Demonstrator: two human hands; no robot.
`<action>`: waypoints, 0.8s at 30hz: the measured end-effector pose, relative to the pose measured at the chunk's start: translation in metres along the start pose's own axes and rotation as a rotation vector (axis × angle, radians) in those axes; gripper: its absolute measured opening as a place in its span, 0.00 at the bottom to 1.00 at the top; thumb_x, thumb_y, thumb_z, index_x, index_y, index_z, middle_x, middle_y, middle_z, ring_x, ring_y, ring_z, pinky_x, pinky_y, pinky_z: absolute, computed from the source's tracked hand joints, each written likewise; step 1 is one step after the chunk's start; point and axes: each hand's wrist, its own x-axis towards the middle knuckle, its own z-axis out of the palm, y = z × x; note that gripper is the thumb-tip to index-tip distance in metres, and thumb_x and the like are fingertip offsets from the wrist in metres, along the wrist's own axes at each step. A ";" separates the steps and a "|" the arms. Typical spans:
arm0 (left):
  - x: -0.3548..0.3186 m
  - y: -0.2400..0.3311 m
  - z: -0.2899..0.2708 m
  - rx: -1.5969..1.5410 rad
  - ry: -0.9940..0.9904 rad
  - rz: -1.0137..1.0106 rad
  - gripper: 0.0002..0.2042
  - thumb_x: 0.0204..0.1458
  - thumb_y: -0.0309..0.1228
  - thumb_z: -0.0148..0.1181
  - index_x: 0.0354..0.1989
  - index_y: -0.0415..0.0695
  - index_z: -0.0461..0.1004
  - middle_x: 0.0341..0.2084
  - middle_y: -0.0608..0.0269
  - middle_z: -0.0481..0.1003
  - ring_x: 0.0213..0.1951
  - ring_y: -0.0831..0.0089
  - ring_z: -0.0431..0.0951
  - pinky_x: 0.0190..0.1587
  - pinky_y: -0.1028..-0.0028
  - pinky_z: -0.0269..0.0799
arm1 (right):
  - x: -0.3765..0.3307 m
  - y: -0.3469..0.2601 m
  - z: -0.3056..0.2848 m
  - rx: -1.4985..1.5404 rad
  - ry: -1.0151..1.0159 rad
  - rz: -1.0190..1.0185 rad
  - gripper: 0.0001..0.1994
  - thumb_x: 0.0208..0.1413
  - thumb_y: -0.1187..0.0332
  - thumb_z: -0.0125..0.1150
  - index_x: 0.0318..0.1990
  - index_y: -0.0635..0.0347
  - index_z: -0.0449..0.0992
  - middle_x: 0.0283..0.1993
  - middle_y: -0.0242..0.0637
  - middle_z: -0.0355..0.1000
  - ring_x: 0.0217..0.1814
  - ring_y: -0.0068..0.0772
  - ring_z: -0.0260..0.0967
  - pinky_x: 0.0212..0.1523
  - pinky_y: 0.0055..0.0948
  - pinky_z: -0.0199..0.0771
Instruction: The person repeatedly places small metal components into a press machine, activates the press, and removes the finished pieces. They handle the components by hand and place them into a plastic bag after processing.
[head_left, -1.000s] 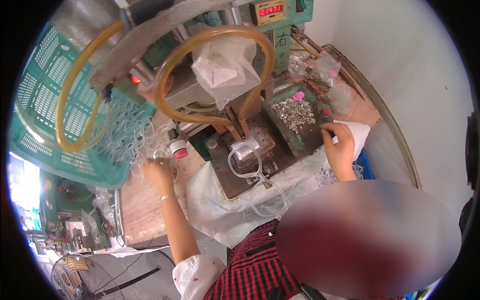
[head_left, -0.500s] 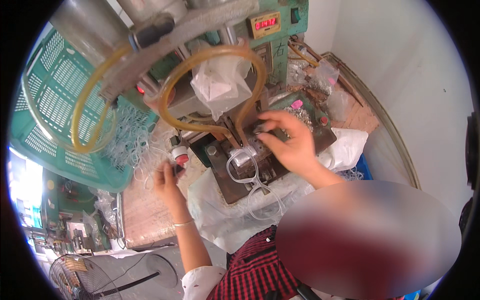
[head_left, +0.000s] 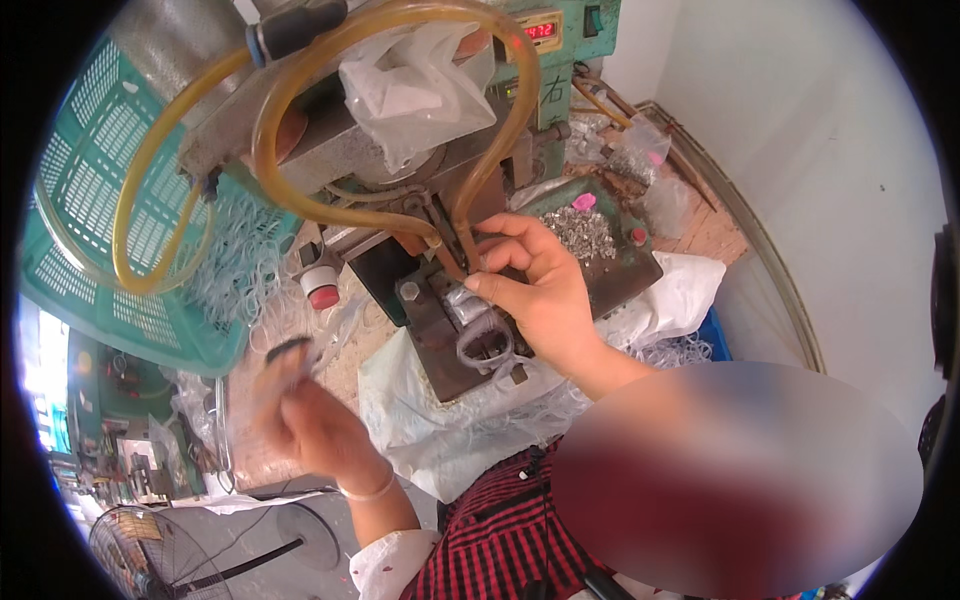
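Right-hand grip (head_left: 545, 285): thumb and forefinger pressed together on a small clear piece at the press's die block (head_left: 450, 320), right under the punch head; other fingers curled loosely above. Can't tell exactly what the pinched piece is, too small and glossy. Clear loop (head_left: 485, 345) lies on the block just below the fingertips, touching or nearly touching the hand's heel; long axis runs roughly along the block, toward the body.

Left-hand grip (head_left: 310, 425): raised off the bench (head_left: 345, 370), well left of the block, motion-blurred. Appears closed on a thin dark ring or loop (head_left: 285, 350) at the fingertips; pinch itself too blurred to confirm.

Key relation: die block sits directly at the right fingertips, up and right of the left hand. Right hand clearly nearer, already on the seat. Left hand separated from it by a bare patch of bench and plastic sheet (head_left: 420, 420).

Around: tray of small metal parts (head_left: 580, 230) just behind the right hand; red push-button (head_left: 322, 295) left of the block; amber hose (head_left: 400, 215) looping over the press; green mesh basket (head_left: 120, 230) of clear loops at far left.
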 end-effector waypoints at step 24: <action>-0.026 0.002 0.060 0.439 -0.689 0.252 0.08 0.43 0.28 0.70 0.34 0.49 0.85 0.40 0.63 0.82 0.40 0.59 0.79 0.53 0.51 0.75 | -0.020 0.023 -0.142 -1.402 0.270 -0.160 0.05 0.45 0.73 0.69 0.32 0.58 0.82 0.40 0.42 0.77 0.49 0.50 0.73 0.50 0.44 0.73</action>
